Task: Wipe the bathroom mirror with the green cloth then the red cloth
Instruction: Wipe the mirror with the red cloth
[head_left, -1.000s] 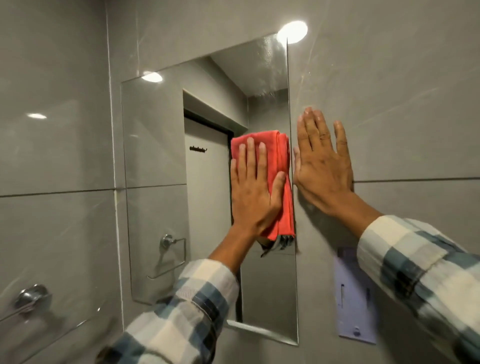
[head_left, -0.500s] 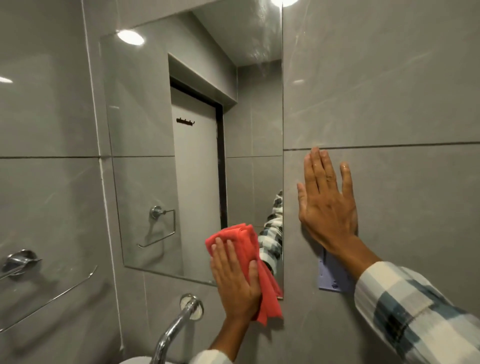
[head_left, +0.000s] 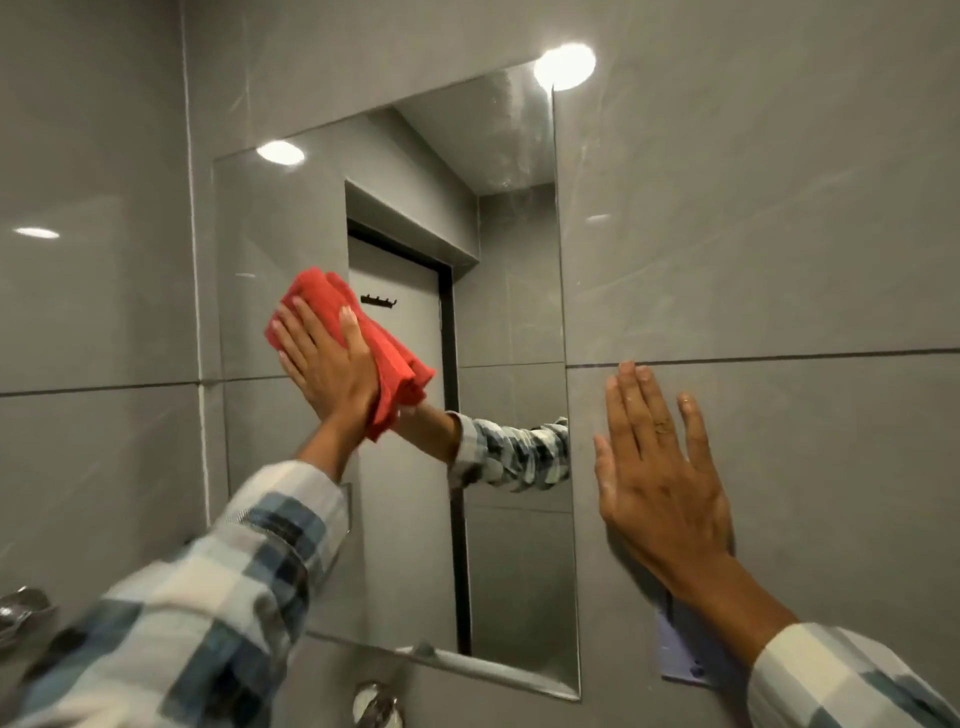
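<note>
Cloth (head_left: 358, 343) moves from mirror (head_left: 509, 291) 6 o'clock up to 9. Left hand (head_left: 327, 364) fingers splayed, pressing it flat; right hand (head_left: 660, 478) open on wall. Soft, light: palm pressure suffices.

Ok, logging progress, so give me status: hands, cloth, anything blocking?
Left hand flat, pressing folded red cloth on frameless wall mirror, left-centre. Right hand open, braced on grey wall tile. Green cloth not in view. Nothing blocking.
</note>
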